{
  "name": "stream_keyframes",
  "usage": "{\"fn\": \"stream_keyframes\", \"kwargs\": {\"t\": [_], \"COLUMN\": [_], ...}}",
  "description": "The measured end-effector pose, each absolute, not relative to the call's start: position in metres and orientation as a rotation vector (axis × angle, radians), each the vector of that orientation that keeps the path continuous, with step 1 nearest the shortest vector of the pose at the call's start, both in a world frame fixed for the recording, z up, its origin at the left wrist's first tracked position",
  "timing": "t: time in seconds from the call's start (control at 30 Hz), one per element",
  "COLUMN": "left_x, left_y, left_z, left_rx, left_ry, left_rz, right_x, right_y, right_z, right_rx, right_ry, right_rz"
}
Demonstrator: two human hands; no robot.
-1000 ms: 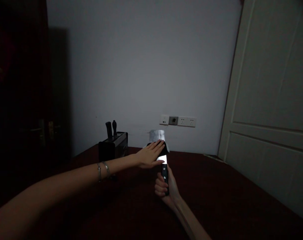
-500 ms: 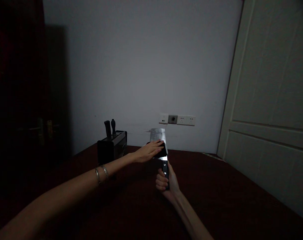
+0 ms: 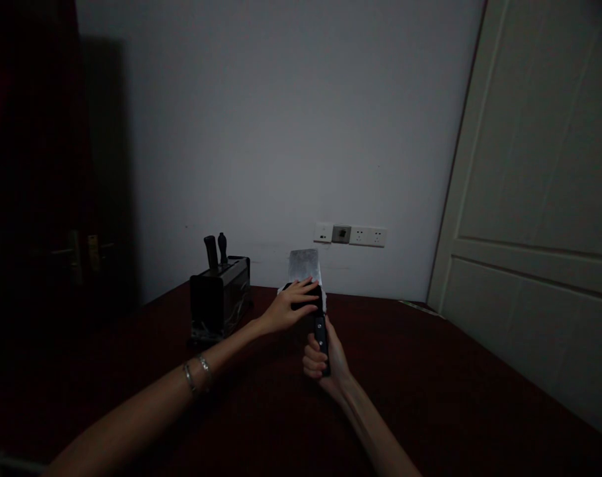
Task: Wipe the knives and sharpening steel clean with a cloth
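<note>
My right hand (image 3: pixel 323 356) is closed round the black riveted handle of a cleaver (image 3: pixel 305 267), whose wide steel blade points away from me toward the wall. My left hand (image 3: pixel 287 307) presses a dark cloth or pad (image 3: pixel 311 300) against the blade near the handle, its fingers stretched and curled over the cloth. Two thin bangles sit on my left wrist. Both hands hover over a dark red tabletop (image 3: pixel 430 391).
A black knife block (image 3: pixel 220 298) with two dark handles sticking up stands at the back left of the table. A row of wall sockets (image 3: pixel 350 234) is on the grey wall behind. A pale panelled door (image 3: pixel 539 199) fills the right side; a dark door is at left.
The cleaver's blade has tilted up and shows more above my left hand. My left hand has slid back along the blade toward the handle. Both hands shifted slightly left.
</note>
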State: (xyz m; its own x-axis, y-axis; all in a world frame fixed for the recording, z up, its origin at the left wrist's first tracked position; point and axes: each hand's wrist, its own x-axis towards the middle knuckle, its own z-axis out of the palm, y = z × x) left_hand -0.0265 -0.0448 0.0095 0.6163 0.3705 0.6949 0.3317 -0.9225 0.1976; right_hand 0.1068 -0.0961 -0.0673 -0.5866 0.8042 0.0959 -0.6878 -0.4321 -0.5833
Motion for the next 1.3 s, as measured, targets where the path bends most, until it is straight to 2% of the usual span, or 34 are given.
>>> {"fn": "stream_keyframes", "kwargs": {"t": [0.5,0.83,1.3], "left_x": [-0.011,-0.027,-0.001], "left_y": [-0.047,-0.049,-0.041], "left_z": [0.003,0.018,0.008], "left_rx": [2.839,2.855,2.863], "left_ry": [0.661,0.520,0.418], "left_rz": [1.223,1.019,1.103], "right_x": [0.103,0.107,0.106], "right_y": [-0.098,-0.103,-0.102], "right_z": [-0.069,-0.061,-0.066], "right_rx": [-0.302,-0.279,-0.396], "right_ry": [-0.735,-0.723,-0.691], "right_rz": [2.040,2.030,1.993]}}
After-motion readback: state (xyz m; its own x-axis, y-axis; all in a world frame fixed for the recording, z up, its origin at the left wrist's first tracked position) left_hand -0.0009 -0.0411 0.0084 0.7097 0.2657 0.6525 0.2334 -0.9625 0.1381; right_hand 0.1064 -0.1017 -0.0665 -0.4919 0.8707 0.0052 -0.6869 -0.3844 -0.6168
